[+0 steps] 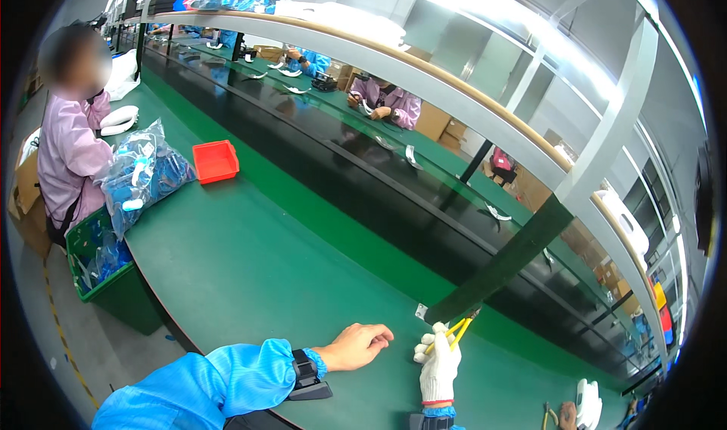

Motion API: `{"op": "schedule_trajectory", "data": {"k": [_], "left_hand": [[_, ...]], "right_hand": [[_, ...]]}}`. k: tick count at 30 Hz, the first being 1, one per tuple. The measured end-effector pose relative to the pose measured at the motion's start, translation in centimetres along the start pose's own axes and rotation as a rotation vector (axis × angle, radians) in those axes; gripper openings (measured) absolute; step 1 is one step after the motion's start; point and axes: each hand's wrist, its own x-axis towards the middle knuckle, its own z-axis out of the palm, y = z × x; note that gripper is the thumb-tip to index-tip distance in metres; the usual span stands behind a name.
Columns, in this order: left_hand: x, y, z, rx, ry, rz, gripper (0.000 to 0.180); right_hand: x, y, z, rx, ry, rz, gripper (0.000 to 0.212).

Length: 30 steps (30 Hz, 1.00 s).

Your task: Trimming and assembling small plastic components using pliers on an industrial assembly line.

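Yellow-handled pliers (pixel 461 334) are in the right hand (pixel 438 366), which wears a white knitted glove and has its fingers wrapped around the handles. They are above the near part of the green table (pixel 273 278), just beside the foot of a dark green post (pixel 507 263). Two slim handles come out of the glove and meet near the dark metal head, which points to the far right; its tips are too small to see well. To the left of them, the left hand (pixel 354 347) is bare and grasps nothing that I can see; its fingers are loosely bent, and I cannot tell if they touch the table. Farther to the left and far side stands a red tray (pixel 216 162), whose bare red bottom is visible. Just beside it, on the left, a bulging clear plastic bag (pixel 148 176) holds many blue pieces and some white ones. Below this bag, by the left edge of the table, a green crate (pixel 125 297) contains blue pieces and clear plastic film. At the far left a co-worker in pink (pixel 72 138) stands near the bag. On the far side, white curved parts (pixel 413 157) lie along a black conveyor (pixel 341 165).
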Motion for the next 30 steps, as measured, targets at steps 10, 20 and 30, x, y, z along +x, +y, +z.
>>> {"op": "schedule_trajectory", "data": {"k": [10, 20, 30], "left_hand": [[0.5, -0.2, 0.5, -0.064, 0.080, -0.034, 0.017], [0.7, -0.3, 0.8, -0.018, 0.081, -0.015, 0.026], [-0.1, 0.5, -0.2, 0.091, 0.180, 0.125, 0.071]], "right_hand": [[1.0, 0.2, -1.6, 0.146, -0.085, 0.118, 0.027], [1.3, 0.5, -2.8, 0.145, -0.033, 0.122, 0.040], [0.1, 0.1, -1.0, 0.146, -0.011, -0.030, 0.022]]}}
